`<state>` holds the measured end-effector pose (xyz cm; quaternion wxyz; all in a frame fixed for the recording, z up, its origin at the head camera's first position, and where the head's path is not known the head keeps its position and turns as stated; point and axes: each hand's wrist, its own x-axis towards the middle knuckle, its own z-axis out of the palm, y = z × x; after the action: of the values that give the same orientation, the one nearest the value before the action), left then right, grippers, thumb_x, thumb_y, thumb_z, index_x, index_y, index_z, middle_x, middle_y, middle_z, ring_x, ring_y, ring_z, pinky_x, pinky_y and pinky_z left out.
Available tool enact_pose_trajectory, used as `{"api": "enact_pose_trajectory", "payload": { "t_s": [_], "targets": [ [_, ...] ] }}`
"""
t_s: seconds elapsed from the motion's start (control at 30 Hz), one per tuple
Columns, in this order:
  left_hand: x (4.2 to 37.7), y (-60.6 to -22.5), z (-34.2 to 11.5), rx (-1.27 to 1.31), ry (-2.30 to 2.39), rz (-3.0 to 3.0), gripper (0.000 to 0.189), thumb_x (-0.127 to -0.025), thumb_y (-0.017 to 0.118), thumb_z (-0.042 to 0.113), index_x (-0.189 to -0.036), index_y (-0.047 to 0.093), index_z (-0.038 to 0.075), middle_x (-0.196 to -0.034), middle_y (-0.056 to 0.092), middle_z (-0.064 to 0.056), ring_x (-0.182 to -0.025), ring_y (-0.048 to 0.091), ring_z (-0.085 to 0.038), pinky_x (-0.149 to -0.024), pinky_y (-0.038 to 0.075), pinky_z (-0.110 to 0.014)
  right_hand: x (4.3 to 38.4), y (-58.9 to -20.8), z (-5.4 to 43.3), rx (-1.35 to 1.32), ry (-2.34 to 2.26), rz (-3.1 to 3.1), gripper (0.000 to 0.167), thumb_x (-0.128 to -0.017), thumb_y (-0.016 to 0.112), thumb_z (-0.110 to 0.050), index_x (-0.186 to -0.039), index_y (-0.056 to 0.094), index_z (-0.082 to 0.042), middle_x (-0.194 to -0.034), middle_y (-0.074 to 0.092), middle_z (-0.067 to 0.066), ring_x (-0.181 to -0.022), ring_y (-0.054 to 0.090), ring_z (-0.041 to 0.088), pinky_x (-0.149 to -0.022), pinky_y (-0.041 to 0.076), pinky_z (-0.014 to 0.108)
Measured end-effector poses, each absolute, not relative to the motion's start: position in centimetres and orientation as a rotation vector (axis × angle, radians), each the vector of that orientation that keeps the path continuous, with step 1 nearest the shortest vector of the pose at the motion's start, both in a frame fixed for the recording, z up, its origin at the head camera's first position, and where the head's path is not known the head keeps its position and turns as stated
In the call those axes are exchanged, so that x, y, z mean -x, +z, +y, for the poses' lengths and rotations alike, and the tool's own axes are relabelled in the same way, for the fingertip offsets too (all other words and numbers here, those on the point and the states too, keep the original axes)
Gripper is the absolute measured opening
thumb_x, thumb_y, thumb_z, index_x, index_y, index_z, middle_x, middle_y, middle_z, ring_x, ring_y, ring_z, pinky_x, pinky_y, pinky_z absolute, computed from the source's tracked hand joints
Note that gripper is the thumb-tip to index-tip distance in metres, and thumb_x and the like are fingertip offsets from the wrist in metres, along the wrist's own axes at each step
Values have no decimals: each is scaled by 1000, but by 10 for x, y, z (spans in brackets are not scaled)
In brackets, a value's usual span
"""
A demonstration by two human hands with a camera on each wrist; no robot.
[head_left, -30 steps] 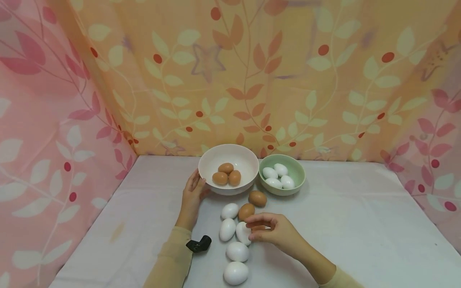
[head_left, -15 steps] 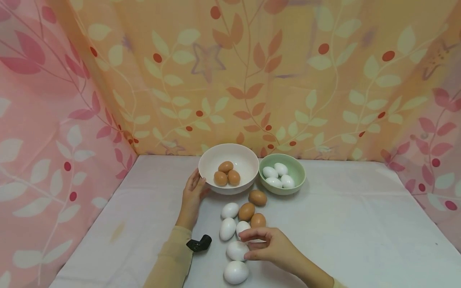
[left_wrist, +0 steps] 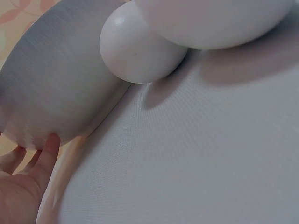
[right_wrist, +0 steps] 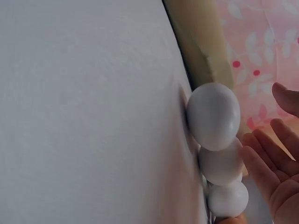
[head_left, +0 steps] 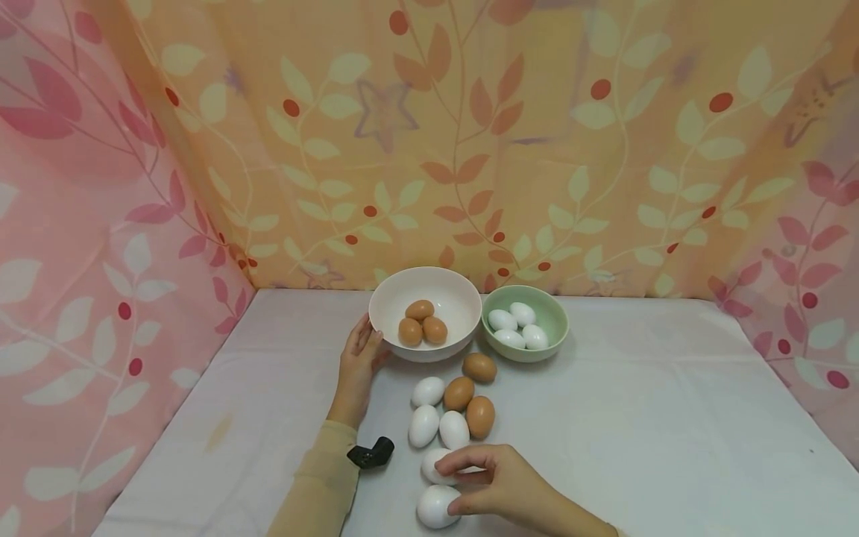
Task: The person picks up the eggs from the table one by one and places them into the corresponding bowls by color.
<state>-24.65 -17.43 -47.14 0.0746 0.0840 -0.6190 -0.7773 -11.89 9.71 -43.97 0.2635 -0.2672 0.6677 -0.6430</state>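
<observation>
My left hand rests against the left side of a large white-pink bowl; in the left wrist view its fingers touch the bowl's outer wall. Three brown eggs lie in that bowl. My right hand is over the nearest white eggs, its thumb and fingers spread apart, with the front white egg by the thumb and another white egg partly hidden under the fingers. In the right wrist view the hand is beside the row of white eggs, gripping nothing.
A green bowl holding several white eggs touches the pink bowl's right side. Three brown eggs, one here, lie loose in front, beside more white eggs. A black wrist device sits on the left sleeve. Patterned curtains surround the white-covered table.
My right hand has moved toward the front of the table, from beside the brown egg to the nearest white eggs. Inside the pink bowl the brown eggs shifted slightly. My left hand stays put.
</observation>
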Motion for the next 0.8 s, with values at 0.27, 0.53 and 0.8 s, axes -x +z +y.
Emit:
{"api": "enact_pose_trajectory", "payload": {
  "t_s": [0.27, 0.53, 0.8],
  "targets": [
    [246, -471, -174, -246, -2327, -1856, 57, -103, 55, 25, -155, 32, 22, -165, 27, -3, -148, 36, -21, -112, 44, -48, 115, -444, 93, 806, -1702, 1846, 43, -80, 82, -13, -114, 68, 9, -116, 67, 29, -110, 61, -6, -100, 54, 34],
    [246, -471, -174, -249, -2323, -1865, 57, -103, 55, 27, -155, 32, 24, -165, 27, -2, -147, 36, -21, -112, 44, -48, 113, -451, 92, 1013, -1684, 1919, 35, -82, 81, -15, -109, 71, 4, -113, 70, 24, -115, 60, -5, -97, 54, 23],
    [245, -470, -174, -263, -2336, -1859, 58, -102, 57, 29, -155, 33, 25, -164, 28, 1, -146, 38, -18, -112, 45, -45, 111, -456, 91, 1196, -1489, 2178, 29, -82, 82, -16, -109, 74, -9, -115, 74, 8, -114, 65, 6, -96, 52, 20]
  ]
}}
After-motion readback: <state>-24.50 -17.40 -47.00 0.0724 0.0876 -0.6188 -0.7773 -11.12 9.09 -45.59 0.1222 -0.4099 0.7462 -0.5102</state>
